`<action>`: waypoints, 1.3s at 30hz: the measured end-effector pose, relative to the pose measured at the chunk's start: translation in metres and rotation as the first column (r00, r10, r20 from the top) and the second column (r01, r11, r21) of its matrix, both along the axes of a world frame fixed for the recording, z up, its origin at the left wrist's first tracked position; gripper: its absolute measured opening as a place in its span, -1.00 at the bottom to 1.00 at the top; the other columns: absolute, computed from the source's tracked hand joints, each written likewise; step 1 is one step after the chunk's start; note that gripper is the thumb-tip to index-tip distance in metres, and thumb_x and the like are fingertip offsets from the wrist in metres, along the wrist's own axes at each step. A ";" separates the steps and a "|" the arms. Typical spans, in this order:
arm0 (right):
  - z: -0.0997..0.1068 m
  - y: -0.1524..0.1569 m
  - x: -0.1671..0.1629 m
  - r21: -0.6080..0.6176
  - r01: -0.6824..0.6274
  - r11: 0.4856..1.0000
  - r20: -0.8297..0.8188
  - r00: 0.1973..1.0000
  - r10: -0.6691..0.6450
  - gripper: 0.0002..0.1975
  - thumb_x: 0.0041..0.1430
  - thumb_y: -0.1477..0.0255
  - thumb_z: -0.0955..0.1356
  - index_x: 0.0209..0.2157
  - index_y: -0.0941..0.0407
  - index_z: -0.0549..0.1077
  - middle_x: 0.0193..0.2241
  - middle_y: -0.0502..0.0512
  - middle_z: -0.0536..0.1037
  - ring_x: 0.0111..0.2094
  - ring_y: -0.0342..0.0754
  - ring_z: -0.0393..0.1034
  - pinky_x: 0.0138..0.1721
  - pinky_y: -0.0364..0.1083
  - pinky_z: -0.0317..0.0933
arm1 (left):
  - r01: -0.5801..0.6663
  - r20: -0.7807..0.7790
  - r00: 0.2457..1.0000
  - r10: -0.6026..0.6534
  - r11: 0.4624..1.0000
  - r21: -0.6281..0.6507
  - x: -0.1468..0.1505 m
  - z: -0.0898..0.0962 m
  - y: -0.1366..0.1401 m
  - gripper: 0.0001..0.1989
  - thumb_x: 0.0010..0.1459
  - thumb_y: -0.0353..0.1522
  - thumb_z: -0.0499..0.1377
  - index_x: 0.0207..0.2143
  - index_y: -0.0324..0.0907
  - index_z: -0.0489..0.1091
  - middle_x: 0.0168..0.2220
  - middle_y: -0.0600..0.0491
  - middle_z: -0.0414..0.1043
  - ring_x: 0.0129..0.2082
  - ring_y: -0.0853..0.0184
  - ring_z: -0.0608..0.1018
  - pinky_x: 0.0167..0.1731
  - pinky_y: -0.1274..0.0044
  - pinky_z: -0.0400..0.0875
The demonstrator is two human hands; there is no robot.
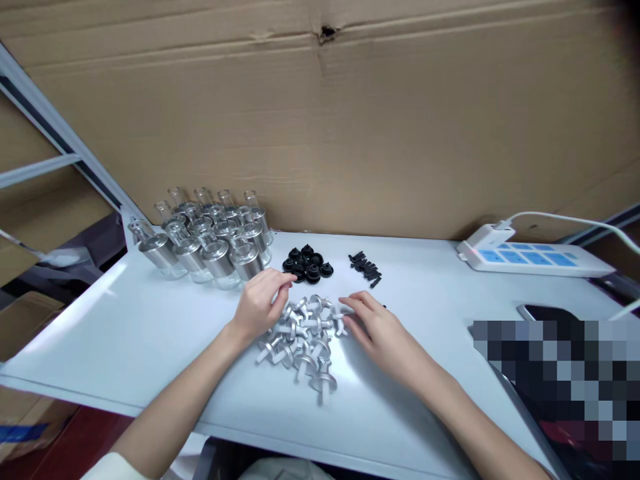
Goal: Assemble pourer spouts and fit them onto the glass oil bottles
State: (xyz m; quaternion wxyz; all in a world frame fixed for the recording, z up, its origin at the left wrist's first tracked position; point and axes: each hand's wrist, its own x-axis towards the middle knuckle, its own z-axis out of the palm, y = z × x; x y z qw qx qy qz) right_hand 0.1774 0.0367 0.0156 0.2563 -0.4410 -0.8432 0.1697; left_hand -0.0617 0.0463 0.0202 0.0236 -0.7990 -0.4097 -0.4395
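Your left hand [260, 303] and right hand [377, 327] rest on either side of a heap of small silver metal spool-shaped fittings [303, 340] at the middle of the pale white bench [125, 333]; the left lies on the heap's upper left edge, fingers loosely curled and touching the pieces but closed on none that can be seen; the right lies flat at the heap's right edge, fingers spread and just touching the nearest fitting, holding nothing. Just beyond the heap sit a cluster of black round rubber caps [307, 263] and, to its right, a scatter of thin black plastic strips [366, 267]; to the far left stands a group of clear glass bottles with silver metal collars [210, 240], packed close together. A white power strip with blue switches [530, 257] lies at the far right, a dark phone [547, 312] nearer you, and a brown cardboard sheet [320, 120] backs the bench. The fittings look light, stiff and smooth, likely to slide and roll on the slick surface; each seems best pinched by its narrow stem, between the flanges; the bottles beside them are likely fragile, so watch your left wrist.
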 end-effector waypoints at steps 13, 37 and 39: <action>0.007 -0.003 -0.002 -0.102 -0.103 0.989 -0.039 0.994 0.099 -0.72 0.26 0.46 0.21 -0.03 0.07 0.39 -0.17 0.17 0.45 -0.20 0.01 0.45 -0.15 0.04 0.38 | -0.228 -0.139 0.956 0.258 0.953 0.198 -0.019 0.001 0.010 -0.80 0.20 -0.46 0.06 -0.12 -0.15 0.32 -0.25 -0.02 0.47 -0.21 0.27 0.49 -0.15 0.41 0.38; 0.034 0.010 0.025 -0.148 0.049 0.988 -0.347 0.933 -0.098 -0.77 0.22 0.31 0.27 -0.19 0.09 0.48 -0.17 0.16 0.52 -0.21 -0.01 0.42 -0.29 -0.07 0.34 | -0.321 0.027 0.945 0.327 0.902 0.288 0.000 0.016 -0.002 -0.56 0.10 -0.43 0.16 0.05 -0.09 0.20 0.12 -0.13 0.10 0.20 0.08 0.21 0.12 0.22 0.18; 0.041 0.010 0.031 -0.307 -0.165 0.937 -0.394 0.918 0.033 -0.79 0.20 0.30 0.30 -0.24 0.10 0.51 -0.20 0.12 0.55 -0.19 -0.04 0.44 -0.16 -0.06 0.32 | -0.058 -0.066 0.995 0.078 0.961 0.269 0.023 0.018 -0.019 -0.66 0.12 -0.49 0.11 -0.02 -0.18 0.25 0.02 -0.13 0.23 0.12 0.16 0.31 0.06 0.29 0.28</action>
